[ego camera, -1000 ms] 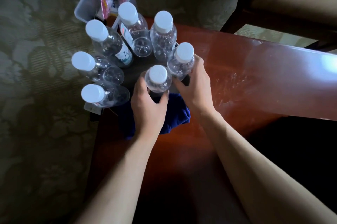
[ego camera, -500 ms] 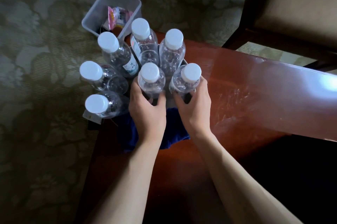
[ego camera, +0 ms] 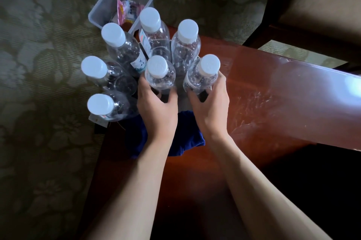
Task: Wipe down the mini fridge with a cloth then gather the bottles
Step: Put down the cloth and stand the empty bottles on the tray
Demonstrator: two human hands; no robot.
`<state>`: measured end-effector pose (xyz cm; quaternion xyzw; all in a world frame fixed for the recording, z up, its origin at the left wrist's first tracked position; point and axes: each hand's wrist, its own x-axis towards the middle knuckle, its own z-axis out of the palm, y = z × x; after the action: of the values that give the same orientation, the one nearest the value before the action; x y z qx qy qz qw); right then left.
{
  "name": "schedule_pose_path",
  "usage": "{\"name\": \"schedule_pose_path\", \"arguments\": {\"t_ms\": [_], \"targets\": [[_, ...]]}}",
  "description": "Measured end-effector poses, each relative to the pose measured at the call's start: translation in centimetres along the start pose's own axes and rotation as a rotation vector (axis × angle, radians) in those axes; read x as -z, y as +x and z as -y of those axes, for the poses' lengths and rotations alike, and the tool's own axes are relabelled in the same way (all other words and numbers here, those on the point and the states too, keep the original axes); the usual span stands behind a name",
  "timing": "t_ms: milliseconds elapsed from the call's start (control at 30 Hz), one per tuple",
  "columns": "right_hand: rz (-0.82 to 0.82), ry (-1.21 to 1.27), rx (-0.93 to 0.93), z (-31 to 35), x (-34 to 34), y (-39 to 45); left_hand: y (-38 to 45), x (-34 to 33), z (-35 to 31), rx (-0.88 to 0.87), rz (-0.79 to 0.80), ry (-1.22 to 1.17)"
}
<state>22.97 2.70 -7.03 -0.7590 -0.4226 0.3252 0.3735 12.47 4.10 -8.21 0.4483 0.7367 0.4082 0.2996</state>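
1. Wooden table (ego camera: pixel 263 87): seven capped bottles stand bunched at its far left corner, blue cloth (ego camera: pixel 187 142) lying just behind them.
2. Left hand (ego camera: pixel 156 111) grips the middle bottle (ego camera: pixel 159 75); right hand (ego camera: pixel 211 109) grips the right bottle (ego camera: pixel 203 75).
3. Looks like the gathering step; next, nudge both snug into the cluster without tipping any.

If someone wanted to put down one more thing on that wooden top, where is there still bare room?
The wooden top is bare to the right of the right hand, out to its far edge, and in front of the blue cloth, between the forearms. It is crowded at the left corner, where seven capped bottles stand close together; each hand, the left hand included, grips one.
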Motion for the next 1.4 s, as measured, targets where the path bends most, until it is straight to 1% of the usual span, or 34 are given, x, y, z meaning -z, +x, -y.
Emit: {"name": "schedule_pose_path", "arguments": {"t_ms": [267, 467, 733, 833, 933, 1000, 1133, 1233, 1367, 1400], "targets": [[0.014, 0.014, 0.013, -0.5, -0.1, 0.1, 0.4, -0.3, 0.0, 0.005, -0.034, 0.027], [0.042, 0.013, -0.006, -0.6, -0.1, -0.2, 0.4, -0.2, -0.2, 0.041, -0.016, 0.007], [0.108, -0.137, -0.05, -0.2, 1.2, -1.3, -0.5, 0.8, -1.7, 0.158, 0.027, 0.044], [0.075, -0.166, -0.107, 0.8, 2.2, -3.1, -2.2, 2.3, -3.1, 0.224, 0.077, 0.029], [-0.021, -0.165, -0.131, 2.6, 3.2, -5.1, -4.2, 4.4, -5.0, 0.299, 0.169, 0.022], [-0.083, -0.15, -0.141, 4.0, 4.1, -6.4, -5.5, 6.1, -6.5, 0.31, 0.245, 0.034], [-0.146, -0.088, -0.188, 7.2, 6.2, -9.7, -7.9, 10.1, -9.2, 0.269, 0.338, 0.029], [-0.16, -0.04, -0.211, 9.6, 8.2, -13.8, -10.2, 13.3, -10.5, 0.247, 0.405, -0.016], [-0.143, -0.07, -0.249, 11.3, 11.5, -20.1, -14.6, 17.4, -12.4, 0.224, 0.505, -0.071], [-0.173, -0.069, -0.26, 11.6, 12.7, -22.0, -16.1, 18.6, -13.3, 0.209, 0.555, -0.091]]}}
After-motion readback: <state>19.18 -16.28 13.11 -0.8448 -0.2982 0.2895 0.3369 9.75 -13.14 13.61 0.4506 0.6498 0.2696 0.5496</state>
